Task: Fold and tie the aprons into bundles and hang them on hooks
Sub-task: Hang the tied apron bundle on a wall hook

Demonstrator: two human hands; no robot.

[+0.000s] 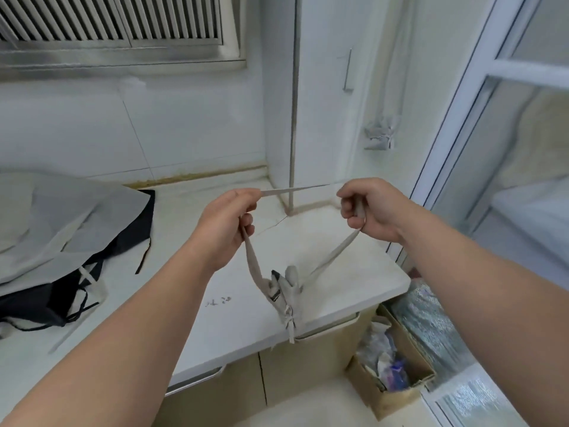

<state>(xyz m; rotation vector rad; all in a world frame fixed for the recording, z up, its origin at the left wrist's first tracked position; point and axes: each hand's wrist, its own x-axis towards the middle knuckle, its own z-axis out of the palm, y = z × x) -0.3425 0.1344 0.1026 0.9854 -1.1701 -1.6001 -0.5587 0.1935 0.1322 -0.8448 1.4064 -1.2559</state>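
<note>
As your left hand [226,223] and right hand [369,208] clench the strap [334,252], the bundle [284,291] hangs below. At nine o'clock lie aprons [61,229].

Beige apron bundle [284,291]; grey, black aprons [70,241]; white counter [354,266].

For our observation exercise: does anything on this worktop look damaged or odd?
Yes. A thin crack runs across the white worktop from the foot of the pipe toward the left hand, and brownish staining lines the joint with the wall.
</note>
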